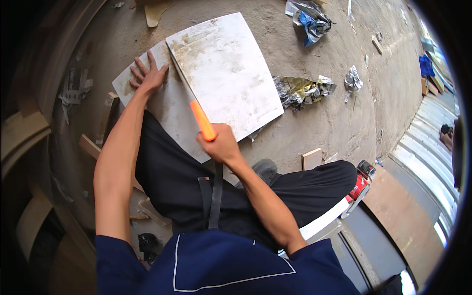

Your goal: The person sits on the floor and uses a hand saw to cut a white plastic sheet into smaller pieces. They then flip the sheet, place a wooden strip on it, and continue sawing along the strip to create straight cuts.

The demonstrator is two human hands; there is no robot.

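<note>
Left hand (147, 76) spread flat, fingers wide, pressing down on the near-left part of a white board (226, 73) lying on the floor. Right hand (221, 145) wrapped tight around the orange handle of a hand saw (191, 101), blade running up and away along a cut line in the board, a narrow strip to its left under the flat palm and the big piece to its right. Board surface smeared with brown dirt, lying over the lap in dark trousers (196, 187), strap hanging down over them.

No real containers in sight, just loose stuff: crumpled foil wrapper (300, 91) just beside the board's right edge, another smaller crumpled bit (353, 78) further right, a blue and grey scrunched bag (309, 19) up top. Small wooden block (311, 159) standing near the right knee. Red and black power tool (361, 184) past the right leg, next to a white plastic seat edge (324, 221).

Bare concrete floor (344, 123), dusty, littered with scraps. Wood offcuts (91, 145) at the left, curved wooden pieces stacked in the shadow beyond. Corrugated metal sheet (423, 162) along the right side, brown panel (403, 216) lying in front of it.
</note>
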